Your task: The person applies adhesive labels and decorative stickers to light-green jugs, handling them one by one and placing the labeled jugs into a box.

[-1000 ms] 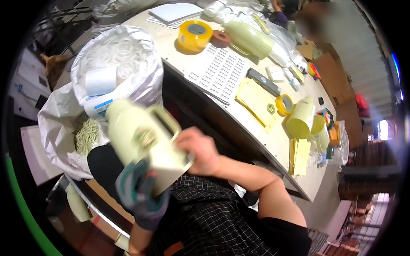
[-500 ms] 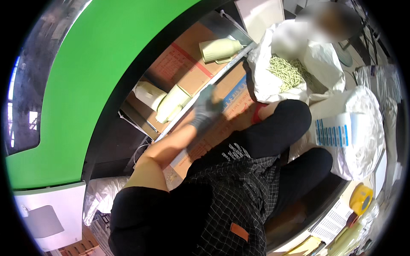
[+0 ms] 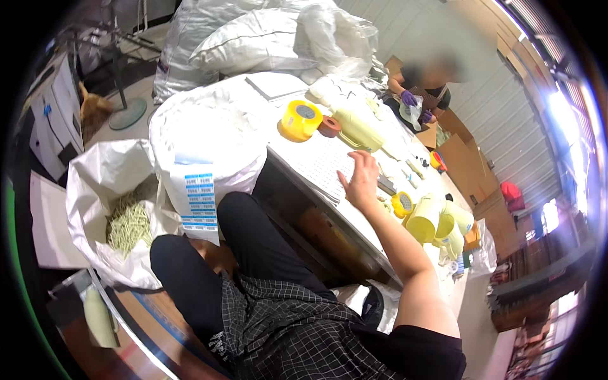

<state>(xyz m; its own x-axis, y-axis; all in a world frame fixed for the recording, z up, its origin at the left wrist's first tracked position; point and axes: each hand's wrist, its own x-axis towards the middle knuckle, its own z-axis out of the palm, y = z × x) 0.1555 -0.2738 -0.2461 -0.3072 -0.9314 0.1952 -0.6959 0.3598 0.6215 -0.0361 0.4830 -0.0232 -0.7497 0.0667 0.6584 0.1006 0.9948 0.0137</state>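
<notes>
White sack (image 3: pixel 86 202) holds green sticks (image 3: pixel 128 229); right hand (image 3: pixel 363 180) near jug (image 3: pixel 358 128), fingers apart; left hand unseen, cannot tell.

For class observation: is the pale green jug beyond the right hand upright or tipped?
Tipped: the pale green jug lies on its side, body stretched along the table.
</notes>
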